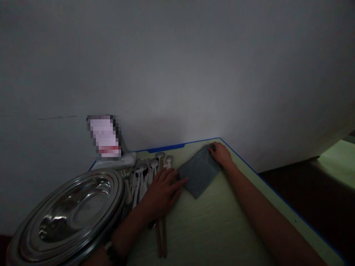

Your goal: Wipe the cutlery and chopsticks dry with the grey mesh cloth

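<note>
A folded grey cloth (199, 171) with a mesh-like texture lies on the pale green table (194, 236). At its far right corner, the fingers of my right hand (221, 154) are closed on the fabric. My left hand (163, 190) rests at the near left edge of the cloth, its fingers stretched and apart, one fingertip touching the weave. Beneath and behind that hand lie several spoons (142, 169) and forks (169, 159). A pair of brown-handled utensils (164, 240) sticks out below my left wrist, their far ends partly hidden.
A stack of shiny metal plates (83, 207) stands at the left. Behind it, a phone (105, 136) with a blurred screen leans on the wall above a whitish object (122, 160). The table's blue edge (277, 194) runs along the right; another pale surface (337, 159) lies beyond.
</note>
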Tool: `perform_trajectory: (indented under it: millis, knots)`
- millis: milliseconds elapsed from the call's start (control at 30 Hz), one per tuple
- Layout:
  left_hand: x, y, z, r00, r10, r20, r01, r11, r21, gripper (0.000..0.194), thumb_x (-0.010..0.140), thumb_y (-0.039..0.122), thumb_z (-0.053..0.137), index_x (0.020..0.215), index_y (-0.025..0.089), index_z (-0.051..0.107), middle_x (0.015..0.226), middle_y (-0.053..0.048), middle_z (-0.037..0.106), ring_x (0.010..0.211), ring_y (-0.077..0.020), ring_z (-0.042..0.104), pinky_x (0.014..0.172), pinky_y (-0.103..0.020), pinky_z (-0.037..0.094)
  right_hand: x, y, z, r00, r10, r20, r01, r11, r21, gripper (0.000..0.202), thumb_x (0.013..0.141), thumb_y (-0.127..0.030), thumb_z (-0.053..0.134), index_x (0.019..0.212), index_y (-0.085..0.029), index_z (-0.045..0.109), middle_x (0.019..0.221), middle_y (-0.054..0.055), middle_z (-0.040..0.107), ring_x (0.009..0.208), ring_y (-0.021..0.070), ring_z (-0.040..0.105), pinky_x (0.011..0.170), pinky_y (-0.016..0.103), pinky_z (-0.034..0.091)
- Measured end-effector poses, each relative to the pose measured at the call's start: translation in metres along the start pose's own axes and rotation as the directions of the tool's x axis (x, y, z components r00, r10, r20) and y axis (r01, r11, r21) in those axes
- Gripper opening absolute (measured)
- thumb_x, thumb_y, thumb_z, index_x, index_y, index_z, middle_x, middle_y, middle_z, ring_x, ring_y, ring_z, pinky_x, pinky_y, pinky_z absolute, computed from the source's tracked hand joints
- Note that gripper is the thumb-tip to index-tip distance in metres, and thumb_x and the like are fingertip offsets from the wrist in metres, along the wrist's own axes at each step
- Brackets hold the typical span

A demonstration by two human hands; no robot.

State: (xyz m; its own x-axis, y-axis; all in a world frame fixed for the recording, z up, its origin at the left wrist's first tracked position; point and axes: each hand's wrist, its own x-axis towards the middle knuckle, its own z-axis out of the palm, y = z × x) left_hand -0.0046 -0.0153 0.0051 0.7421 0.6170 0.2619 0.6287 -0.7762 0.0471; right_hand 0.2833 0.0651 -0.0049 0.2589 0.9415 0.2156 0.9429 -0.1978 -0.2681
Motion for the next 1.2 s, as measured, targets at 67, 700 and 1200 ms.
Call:
perform_trajectory:
  millis: [67,700,1200]
  knots:
    - [0.000,0.001,-0.001,1.000,0.007,0.027,-0.007,1.000,0.009,0.039,0.090,0.028,0.040,0.129,0.033,0.043,0.123,-0.003,0.052,0.123,-0.0251,0.036,0.105,-0.051,0.023,0.003,0.004,-0.008,1.000,0.001,0.006,-0.001,1.000,0.006,0.035,0.087,-0.039,0.035,0.107,-0.020,0.057,0.104,0.009,0.063,0.096,0.0211,0.058,0.077,0.028,0.040]
    - [0.002,0.001,0.002,0.997,-0.034,-0.072,0.031,0.999,-0.037,0.028,0.089,0.023,0.041,0.113,0.019,0.054,0.120,-0.006,0.056,0.122,-0.0237,0.039,0.105,-0.047,0.030,-0.007,-0.043,-0.053,0.805,-0.524,0.279,0.477,0.850,0.223,0.023,0.079,-0.030,0.052,0.095,-0.017,0.062,0.086,0.006,0.065,0.075,0.0140,0.058,0.067,0.023,0.040]
    - [0.002,0.002,0.000,0.996,-0.039,-0.083,0.033,0.997,-0.073,0.025,0.086,0.020,0.045,0.105,0.020,0.062,0.109,-0.005,0.062,0.109,-0.0219,0.049,0.098,-0.042,0.038,-0.064,-0.109,-0.053,0.631,-0.445,0.635,0.528,0.847,0.070,0.029,0.075,-0.043,0.053,0.061,-0.021,0.064,0.070,0.012,0.068,0.068,0.0242,0.064,0.054,0.031,0.044]
